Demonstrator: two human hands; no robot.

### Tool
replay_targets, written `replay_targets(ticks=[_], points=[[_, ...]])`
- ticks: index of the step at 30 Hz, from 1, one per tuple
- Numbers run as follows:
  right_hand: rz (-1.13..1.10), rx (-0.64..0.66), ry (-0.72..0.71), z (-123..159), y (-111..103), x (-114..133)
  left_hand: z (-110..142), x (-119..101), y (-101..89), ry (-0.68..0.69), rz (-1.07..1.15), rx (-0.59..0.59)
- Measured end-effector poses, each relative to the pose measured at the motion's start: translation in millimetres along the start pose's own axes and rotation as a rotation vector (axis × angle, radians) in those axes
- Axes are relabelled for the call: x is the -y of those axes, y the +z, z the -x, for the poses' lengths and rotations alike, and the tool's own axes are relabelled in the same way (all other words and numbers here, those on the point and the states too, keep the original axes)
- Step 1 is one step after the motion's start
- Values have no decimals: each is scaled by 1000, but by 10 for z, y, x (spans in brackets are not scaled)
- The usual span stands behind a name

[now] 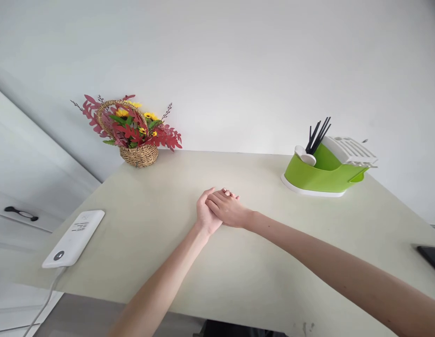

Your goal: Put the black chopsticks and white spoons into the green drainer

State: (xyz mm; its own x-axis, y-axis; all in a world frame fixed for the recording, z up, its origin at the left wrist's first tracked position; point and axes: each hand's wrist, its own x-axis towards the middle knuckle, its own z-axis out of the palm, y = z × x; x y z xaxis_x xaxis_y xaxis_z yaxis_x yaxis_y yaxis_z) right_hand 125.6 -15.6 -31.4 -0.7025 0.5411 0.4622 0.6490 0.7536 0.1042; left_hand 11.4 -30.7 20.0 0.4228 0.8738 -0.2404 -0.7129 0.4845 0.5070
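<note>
My two hands are clasped together over the middle of the pale table (161, 215). My left hand (205, 218) lies underneath, palm turned up, its fingers curled around the far side of the other hand. On top, my right hand (232, 210) rests across the left palm with its fingers folded over it. Both are closed on each other. Whether anything lies between the palms is hidden.
At the back left stands a wicker basket (140, 156) of red leaves and sunflowers. A green utensil holder (314, 177) with black chopsticks (317, 138) and a white spoon (305, 157) is at right. A white power bank (75, 236) with its cable lies left; a black device (431, 257) lies right.
</note>
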Motion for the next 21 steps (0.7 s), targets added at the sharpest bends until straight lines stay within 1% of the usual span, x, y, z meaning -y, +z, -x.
replay_targets(ticks=[3, 7, 9, 11, 14, 16, 21], points=[[12, -54, 46, -16, 21, -8, -72, -38, -72, -17, 7, 109], [0, -151, 131, 18, 62, -106, -160, -96, -176, 40, 13, 129], [-17, -162, 193, 64, 80, -200, -197, -126, -232, 64, 52, 91], [-32, -122, 239, 128, 74, -307, -231, -153, -289, 100, 91, 5], [-71, 14, 324, 249, 24, -448, -268, -187, -358, 163, 115, -99], [-92, 90, 407, 337, -7, -505, -279, -199, -385, 185, 126, -130], [-117, 185, 623, 507, 9, -528, -277, -189, -406, 201, 132, -148]])
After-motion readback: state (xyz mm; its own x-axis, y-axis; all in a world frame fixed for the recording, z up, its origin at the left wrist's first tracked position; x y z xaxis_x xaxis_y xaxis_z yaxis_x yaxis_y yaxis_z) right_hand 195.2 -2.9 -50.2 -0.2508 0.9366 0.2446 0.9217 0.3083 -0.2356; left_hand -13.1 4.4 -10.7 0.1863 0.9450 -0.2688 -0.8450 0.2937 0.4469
